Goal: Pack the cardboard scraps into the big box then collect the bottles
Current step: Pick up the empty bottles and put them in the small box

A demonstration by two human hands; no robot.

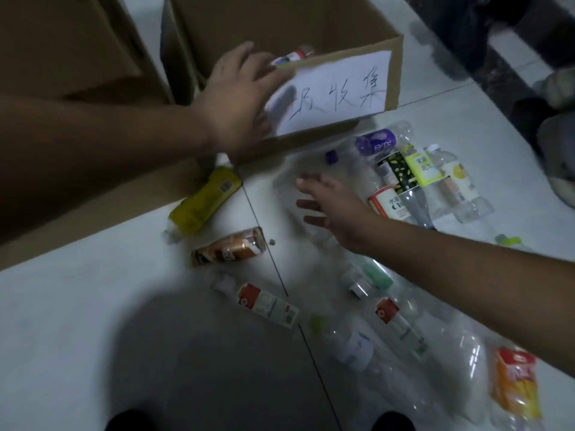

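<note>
A cardboard box (394,70) with a handwritten paper label stands on the white tile floor. My left hand (236,101) lies against its front wall, fingers stretched to the rim. Just past the fingertips a bottle (292,56) with a red and white label shows inside the box. My right hand (333,209) hovers low over the floor with spread fingers, holding nothing. Several empty bottles lie around it: a yellow one (205,200), a brown one (230,247), a purple-labelled one (376,140), and a red-and-white-labelled one (267,303).
A large brown box (77,188) fills the left side under my left arm, and another (62,42) stands behind it. Clear bottles cluster at right (435,181), and an orange-labelled one (513,381) lies bottom right. Dark objects (553,126) sit at the far right.
</note>
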